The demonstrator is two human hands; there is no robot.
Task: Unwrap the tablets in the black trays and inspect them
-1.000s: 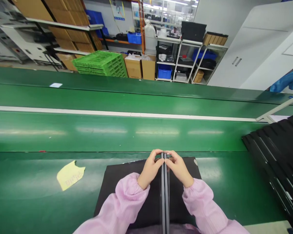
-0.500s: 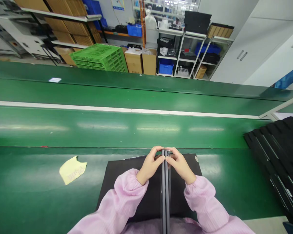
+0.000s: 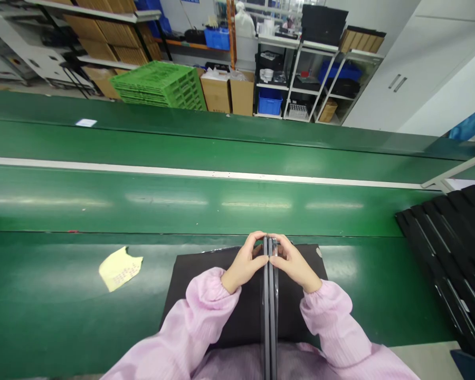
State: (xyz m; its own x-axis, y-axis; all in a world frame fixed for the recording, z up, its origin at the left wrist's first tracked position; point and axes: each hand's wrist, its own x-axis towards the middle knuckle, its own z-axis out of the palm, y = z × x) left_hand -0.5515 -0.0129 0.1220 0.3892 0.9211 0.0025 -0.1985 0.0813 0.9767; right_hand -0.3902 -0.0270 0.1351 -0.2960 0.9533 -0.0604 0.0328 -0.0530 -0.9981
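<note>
Two thin dark grey panels (image 3: 268, 316) stand on edge side by side, seen edge-on, with clear film along their right side. My left hand (image 3: 246, 264) grips the far end from the left, its thumb on the near edge and fingers curled over the far corner. From the right, my right hand (image 3: 295, 265) pinches the same end in a matching grip. Beneath is a flat black sheet (image 3: 217, 279) on the green bench. The panels' broad faces are turned from view, so their exact kind cannot be made out.
A torn yellow note (image 3: 121, 268) lies on the bench at left. Black ribbed trays (image 3: 451, 264) are stacked at the right edge. A white rail (image 3: 182, 172) crosses the green surface. Beyond are green pallets (image 3: 158, 84), cardboard boxes (image 3: 216, 92) and shelving (image 3: 293, 89).
The camera view has shifted slightly, so the background sits a little higher. Both hands keep nearly the same grip on the panels.
</note>
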